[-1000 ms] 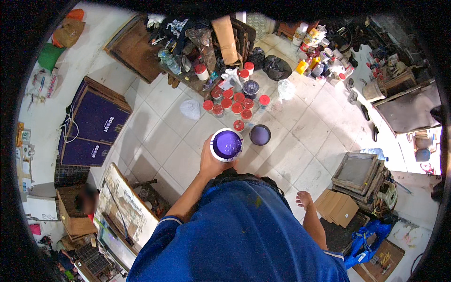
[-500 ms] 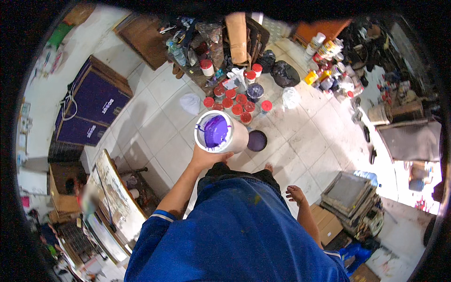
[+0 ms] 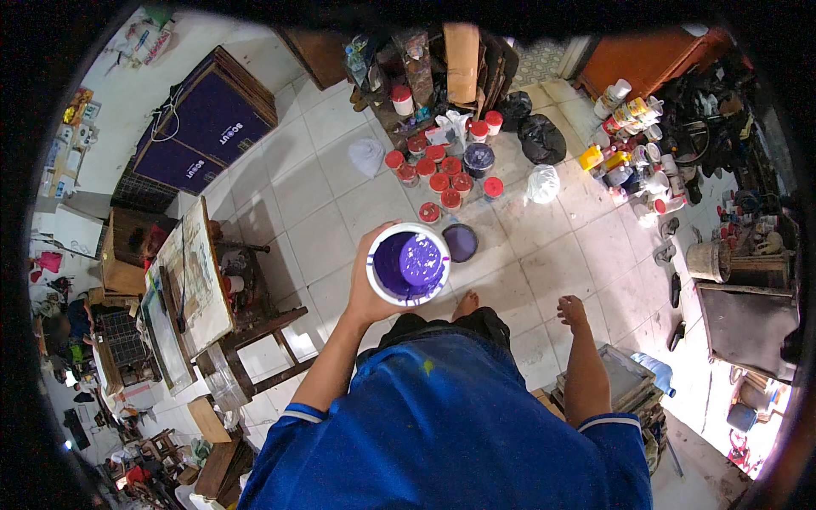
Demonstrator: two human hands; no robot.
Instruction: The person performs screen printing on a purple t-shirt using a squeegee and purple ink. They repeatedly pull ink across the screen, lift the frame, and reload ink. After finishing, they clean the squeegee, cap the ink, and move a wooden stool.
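Observation:
My left hand (image 3: 363,293) is wrapped round the outside of a white paint tub (image 3: 384,296), held in front of my waist. Thick purple paint (image 3: 419,259) lies inside, and streaks of it mark the tub's inner wall and rim. The tub's mouth faces up toward me. Out to the side, my right hand (image 3: 572,311) hangs with its fingers loosely apart and holds nothing. On the floor just beyond the tub lies a round, dark purple lid (image 3: 460,242).
Several red-lidded jars (image 3: 439,182) and a dark-lidded bucket (image 3: 478,158) stand ahead on the tiles. Black bags (image 3: 541,138) and a white bag (image 3: 543,183) lie beside them. At left is a paint-stained board (image 3: 200,276); framed screens (image 3: 625,374) are stacked at right.
The tub has swung more upright, so its mouth now faces me and more of the inside shows. My right arm has moved forward and outward. The whole view has shifted.

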